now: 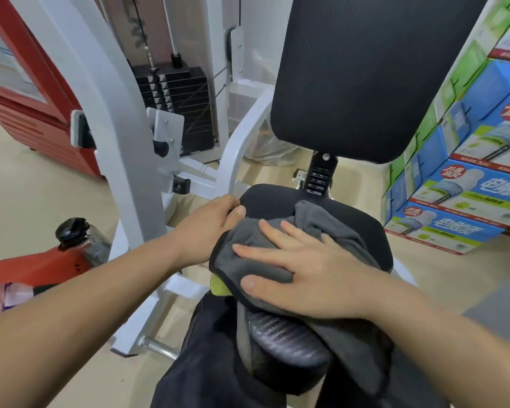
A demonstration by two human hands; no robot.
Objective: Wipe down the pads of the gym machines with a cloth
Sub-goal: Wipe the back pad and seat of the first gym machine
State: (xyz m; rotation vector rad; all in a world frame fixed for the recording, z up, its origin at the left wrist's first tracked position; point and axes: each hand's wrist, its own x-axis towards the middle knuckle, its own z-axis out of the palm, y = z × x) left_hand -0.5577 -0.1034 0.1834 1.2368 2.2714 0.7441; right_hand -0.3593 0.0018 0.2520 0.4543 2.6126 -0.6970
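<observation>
- Far left of the frame there's a red cabinet-looking thing (27, 92) up top, and lower down a dark bottle with a black cap (80, 240) standing on the floor next to something red.
- Moving in, a white machine frame (112, 119) slants from the upper left down toward the bottom center. Behind it, upper middle, sits a black weight stack (180, 101) with cables running up out of view.
- The person's left hand (209, 225) is at center-left, gripping the left edge of the black seat pad (371, 231). Fingers curl over the rim and the thumb lies right against the cloth.
- The grey cloth (259, 260) is bunched on top of the seat pad in the middle of the frame, and some of it hangs down off the pad's near side at the bottom.
- The right hand (301, 266) is lying flat on the cloth, palm down with fingers spread open, pressing on it rather than gripping it.
- Above the seat, upper center-right, the big black back pad (371, 72) stands upright on a black bracket.
- Far right edge: a stack of blue and green printed boxes (465, 178) piled on the floor, well apart from the seat.
</observation>
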